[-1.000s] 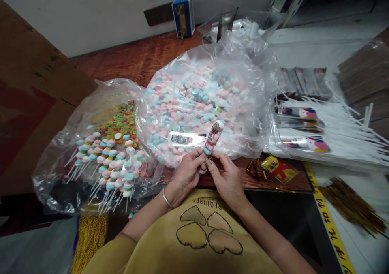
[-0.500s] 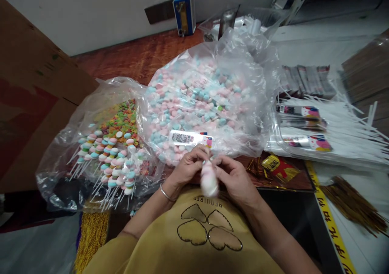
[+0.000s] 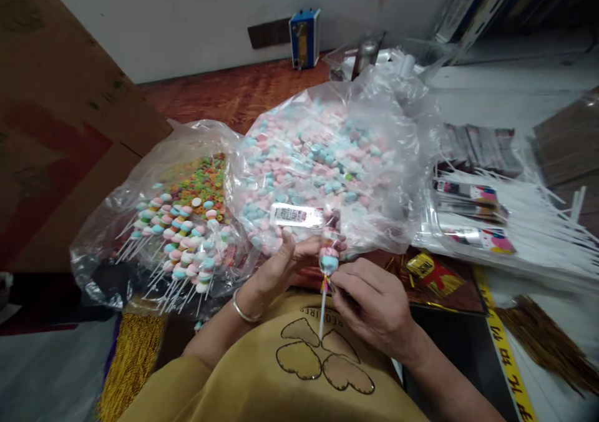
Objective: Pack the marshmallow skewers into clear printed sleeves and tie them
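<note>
The fingertips of your left hand (image 3: 281, 263) pass behind the skewer of pink, blue and white marshmallows in a clear printed wrapper (image 3: 329, 260), so you cannot tell whether they touch it; its thumb is spread away from the fingers. Your right hand (image 3: 372, 303) pinches the wrapper's neck between thumb and forefinger, beside a small gold tie (image 3: 325, 281) that they partly cover; its other fingers curl mostly out of sight. The skewer is in front of your shirt (image 3: 322, 366), candy end far, white stick (image 3: 322, 316) near. It overlaps the right end of a flat white printed wrapper with a barcode (image 3: 296, 216), whose print is too small to read. Glare and folds blur the contents of the large clear plastic bag of pastel marshmallows (image 3: 318, 153) on the far side. The brown cardboard box (image 3: 56, 97) on the left and the heap of thin white sticks (image 3: 543, 210) on the right are cut off by the frame.

Half a second ago, both your hands pinched the neck and the blurred candy end pointed near; now it points far, and your left thumb is off it.
</note>
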The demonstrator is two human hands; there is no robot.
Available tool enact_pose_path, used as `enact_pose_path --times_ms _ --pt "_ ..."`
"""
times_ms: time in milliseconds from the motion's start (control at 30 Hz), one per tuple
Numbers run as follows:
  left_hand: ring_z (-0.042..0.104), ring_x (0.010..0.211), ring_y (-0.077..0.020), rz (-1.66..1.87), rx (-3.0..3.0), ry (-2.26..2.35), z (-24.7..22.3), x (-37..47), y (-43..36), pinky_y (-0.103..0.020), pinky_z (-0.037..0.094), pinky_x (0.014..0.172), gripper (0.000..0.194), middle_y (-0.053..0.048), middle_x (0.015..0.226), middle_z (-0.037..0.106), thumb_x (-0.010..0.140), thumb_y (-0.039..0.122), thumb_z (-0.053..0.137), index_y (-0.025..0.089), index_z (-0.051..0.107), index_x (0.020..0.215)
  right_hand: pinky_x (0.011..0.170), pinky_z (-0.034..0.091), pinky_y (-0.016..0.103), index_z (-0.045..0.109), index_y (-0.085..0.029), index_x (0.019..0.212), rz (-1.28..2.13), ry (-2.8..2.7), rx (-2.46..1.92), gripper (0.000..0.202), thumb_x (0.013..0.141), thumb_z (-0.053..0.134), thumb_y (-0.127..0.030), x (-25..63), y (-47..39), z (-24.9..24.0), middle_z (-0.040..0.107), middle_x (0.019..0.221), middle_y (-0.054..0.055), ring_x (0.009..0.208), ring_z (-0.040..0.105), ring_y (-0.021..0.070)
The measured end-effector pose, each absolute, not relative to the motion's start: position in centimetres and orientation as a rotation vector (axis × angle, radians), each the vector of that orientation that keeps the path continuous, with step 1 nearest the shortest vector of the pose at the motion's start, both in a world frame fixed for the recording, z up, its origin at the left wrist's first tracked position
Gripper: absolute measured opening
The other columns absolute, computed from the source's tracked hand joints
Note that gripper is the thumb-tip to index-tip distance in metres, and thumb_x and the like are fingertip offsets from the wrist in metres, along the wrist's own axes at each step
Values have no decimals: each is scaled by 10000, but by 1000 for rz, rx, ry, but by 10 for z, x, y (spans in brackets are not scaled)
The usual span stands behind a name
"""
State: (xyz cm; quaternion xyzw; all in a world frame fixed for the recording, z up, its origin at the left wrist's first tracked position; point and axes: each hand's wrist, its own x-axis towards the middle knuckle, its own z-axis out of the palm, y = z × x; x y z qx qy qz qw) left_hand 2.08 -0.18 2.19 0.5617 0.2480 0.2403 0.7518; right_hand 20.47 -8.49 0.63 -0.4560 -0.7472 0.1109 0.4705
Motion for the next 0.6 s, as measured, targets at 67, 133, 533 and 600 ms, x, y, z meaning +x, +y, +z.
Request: enact_pose_path --times_ms 67,133,533,600 --pt "426 1455 -376 540 1322 464 18 20 1 -522 293 1218 991 -73 1552 527 835 894 110 237 822 1048 609 480 271 651 -215 854 408 -1767 -1158 151 903 590 -85 203 -82 1 657 760 21 674 602 149" --pt "154 1582 -363 485 1591 413 17 15 2 -506 69 1284 953 52 1680 316 847 883 109 285 829 1027 558 438 245 635 -213 814 523 -1614 -1244 145 915 599 -114 205 -77 -4 614 716 -5 622 561 126" --pt "258 1557 -357 577 1866 421 12 16 -1 -494 165 1270 596 -66 1616 440 862 680 609 289 722 1298 574 546 306 750 -208 806 1310 -1178 -1318 179 788 757 -386 200 -66 -19 743 776 51 679 677 224" --pt "485 1436 -330 668 1809 438 14 15 -7 -461 301 1224 303 -92 1443 624 864 401 719 272 794 1128 577 566 317 762 -219 810 1245 -1239 -1295 211 750 798 -418 197 -60 -27 755 794 63 699 695 242"
